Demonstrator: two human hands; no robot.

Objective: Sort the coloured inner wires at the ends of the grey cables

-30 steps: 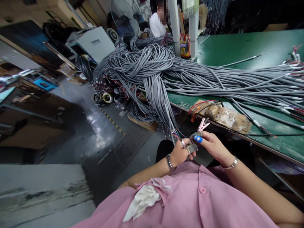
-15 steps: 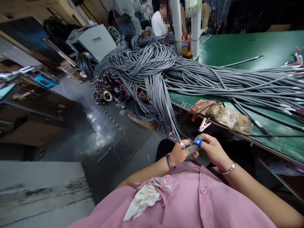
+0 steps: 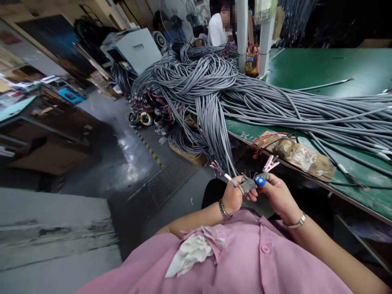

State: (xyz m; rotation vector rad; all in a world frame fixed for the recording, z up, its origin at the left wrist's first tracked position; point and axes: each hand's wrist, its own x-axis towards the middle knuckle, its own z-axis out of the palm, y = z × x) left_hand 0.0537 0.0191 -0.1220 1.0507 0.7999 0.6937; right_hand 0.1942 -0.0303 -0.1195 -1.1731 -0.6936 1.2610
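My left hand (image 3: pixel 233 197) is closed around a grey cable (image 3: pixel 232 181), with tape-like wraps on its fingers. The cable's white-banded end points up and left, and its bare coloured wires (image 3: pixel 217 166) fan out there. More thin wires (image 3: pixel 245 175) stick up between my two hands. Close on the right, my right hand (image 3: pixel 281 198) is pinched, a blue cover on its thumb and a grey wrap on its index finger. Its fingertips are beside those thin wires and the left fingers; what lies between them is hidden.
Grey cables (image 3: pixel 196 77) lie heaped along the green table (image 3: pixel 309 65) and hang over its edge. Near that edge are a taped wooden block (image 3: pixel 301 155) and a pink clip (image 3: pixel 270 163). A person in white (image 3: pixel 217 30) is behind. A concrete ledge (image 3: pixel 55 228) stands at left.
The view has swung a little left, so the surroundings sit further right. In my left hand the cable end and its fanned wires stick out more to the upper left. Both hands remain close together.
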